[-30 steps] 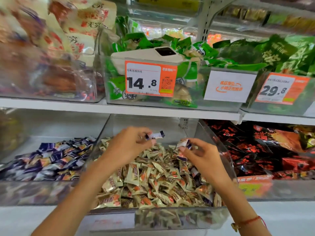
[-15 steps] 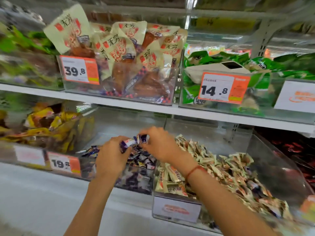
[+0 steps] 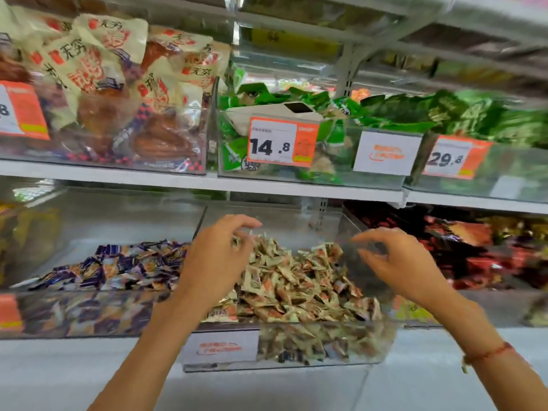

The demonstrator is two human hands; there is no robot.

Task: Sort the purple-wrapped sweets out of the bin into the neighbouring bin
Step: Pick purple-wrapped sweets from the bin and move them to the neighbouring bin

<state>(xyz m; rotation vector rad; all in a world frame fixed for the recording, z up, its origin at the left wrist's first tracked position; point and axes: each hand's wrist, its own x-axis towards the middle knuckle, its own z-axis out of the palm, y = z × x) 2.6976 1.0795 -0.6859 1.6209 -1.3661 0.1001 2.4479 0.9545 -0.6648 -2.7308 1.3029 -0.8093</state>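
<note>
Hands hover empty over the beige sweets bin (image 3: 296, 345): left hand (image 3: 216, 259) and right hand (image 3: 394, 262) loosely spread. Purple-wrapped sweets (image 3: 118, 266) lie in the neighbouring bin (image 3: 74, 315). Searching step, I judge; next, spot any purple stray.

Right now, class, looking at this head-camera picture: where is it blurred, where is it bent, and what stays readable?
Head view: motion blur smears the right hand and the dark red packets behind it; the left hand is a little sharper; the wide lens bows the white shelf edge; the orange 14.8 price tag stays readable; the clear plastic bin front is hazy.
</note>
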